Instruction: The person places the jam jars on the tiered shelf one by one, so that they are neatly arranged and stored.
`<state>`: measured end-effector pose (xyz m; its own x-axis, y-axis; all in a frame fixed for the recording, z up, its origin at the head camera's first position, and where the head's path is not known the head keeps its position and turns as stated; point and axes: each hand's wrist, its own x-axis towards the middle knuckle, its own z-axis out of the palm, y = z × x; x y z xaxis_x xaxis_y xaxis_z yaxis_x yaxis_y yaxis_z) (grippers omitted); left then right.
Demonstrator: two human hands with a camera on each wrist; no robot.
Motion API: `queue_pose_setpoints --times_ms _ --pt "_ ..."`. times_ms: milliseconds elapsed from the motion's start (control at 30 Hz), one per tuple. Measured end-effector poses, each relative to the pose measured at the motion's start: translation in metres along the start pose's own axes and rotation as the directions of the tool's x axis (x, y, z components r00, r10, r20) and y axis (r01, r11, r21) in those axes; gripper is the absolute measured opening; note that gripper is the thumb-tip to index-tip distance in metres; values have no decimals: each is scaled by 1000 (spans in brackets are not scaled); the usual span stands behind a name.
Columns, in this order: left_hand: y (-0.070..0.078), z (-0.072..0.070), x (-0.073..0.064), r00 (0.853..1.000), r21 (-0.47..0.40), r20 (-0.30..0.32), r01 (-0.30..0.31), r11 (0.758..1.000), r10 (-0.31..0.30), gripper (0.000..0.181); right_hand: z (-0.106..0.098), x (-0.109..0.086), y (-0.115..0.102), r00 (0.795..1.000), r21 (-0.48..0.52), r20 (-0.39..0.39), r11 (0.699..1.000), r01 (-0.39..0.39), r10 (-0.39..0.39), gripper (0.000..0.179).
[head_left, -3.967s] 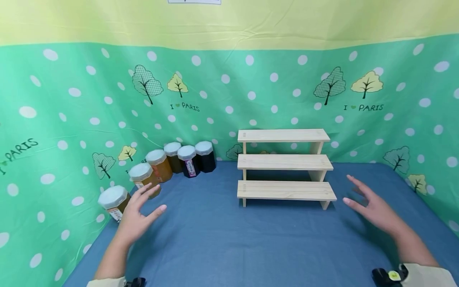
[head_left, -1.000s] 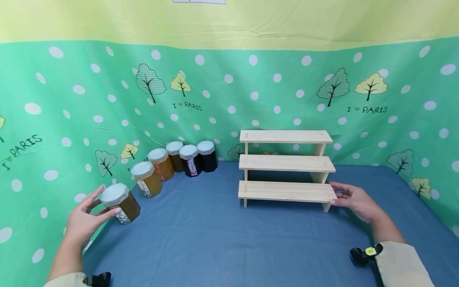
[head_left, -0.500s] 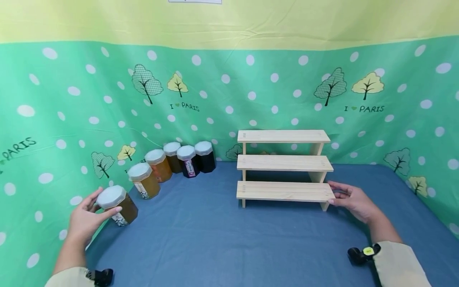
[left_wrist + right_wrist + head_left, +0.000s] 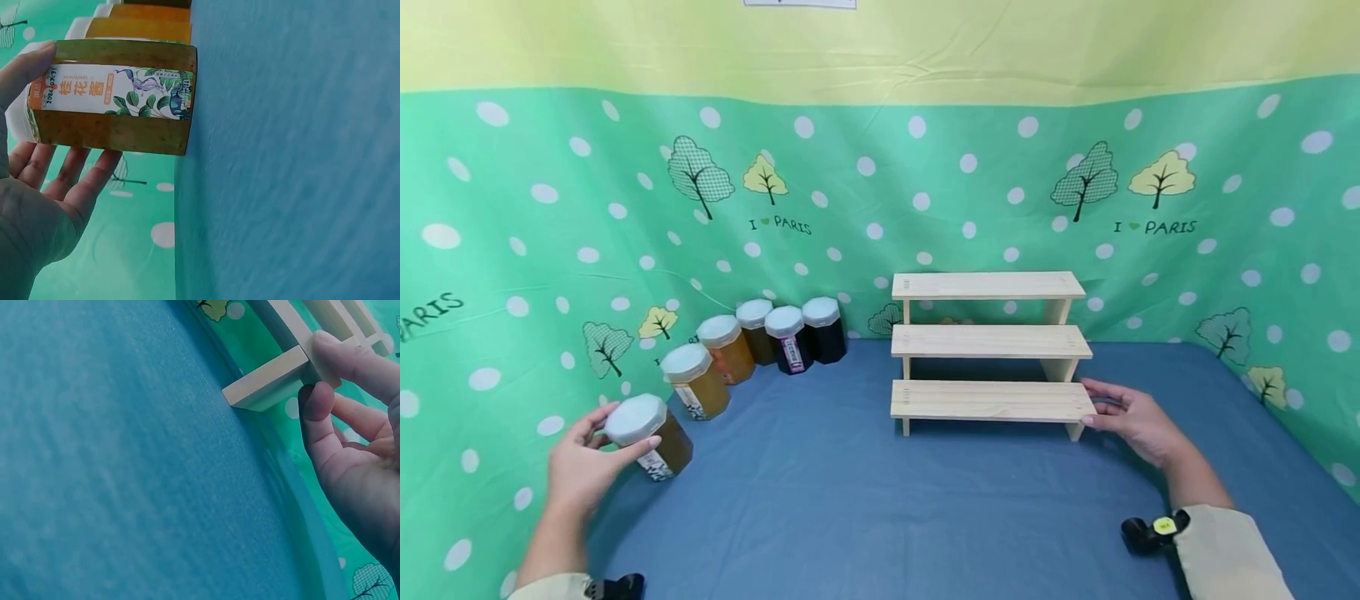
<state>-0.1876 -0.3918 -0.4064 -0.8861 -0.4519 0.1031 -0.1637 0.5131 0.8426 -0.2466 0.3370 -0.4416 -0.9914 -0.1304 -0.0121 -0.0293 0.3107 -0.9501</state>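
Note:
A jar of brown honey [image 4: 664, 446] with a white lid and a flowered label [image 4: 119, 92] is the nearest in a row at the left. My left hand [image 4: 580, 462] holds it near the lid, thumb on one side and fingers on the other. In the left wrist view its base meets or nearly meets the blue cloth; I cannot tell if it is lifted. At the right, a three-step wooden stand [image 4: 992, 400] faces me. My right hand [image 4: 1138, 425] pinches the right end of its lowest board [image 4: 322, 362] between thumb and fingers.
Behind the held jar stand an amber jar [image 4: 703, 392], an orange jar [image 4: 733, 358], a brown jar [image 4: 760, 340] and two dark jars [image 4: 826, 337]. A blue cloth [image 4: 880, 517] covers the table. Green dotted fabric [image 4: 865, 200] hangs at the back and sides.
From open hands in the air, my left hand has come round the near jar and my right hand has reached the stand's end. Lately the jar has shifted slightly right with my left hand.

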Motion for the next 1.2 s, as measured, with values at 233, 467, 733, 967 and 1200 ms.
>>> queue_pose_setpoints --times_ms 233,467,733,967,1200 --pt "11 5 -8 1000 -20 -16 16 1000 -16 91 4 -1 0 1000 -18 -23 1000 1 -1 81" --pt "27 8 -16 999 -28 -13 -35 999 35 89 8 -4 2 999 -1 -42 1000 4 -4 79" --pt "43 16 -24 993 -77 -13 -121 990 121 83 7 -4 6 998 34 -64 999 7 -5 80" --pt "56 32 -30 989 -126 -19 -149 981 148 80 4 -5 5 997 53 -76 999 8 -4 79" --pt "68 41 -37 985 -125 -23 -175 977 174 80 6 -5 4 997 53 -74 999 4 0 80"
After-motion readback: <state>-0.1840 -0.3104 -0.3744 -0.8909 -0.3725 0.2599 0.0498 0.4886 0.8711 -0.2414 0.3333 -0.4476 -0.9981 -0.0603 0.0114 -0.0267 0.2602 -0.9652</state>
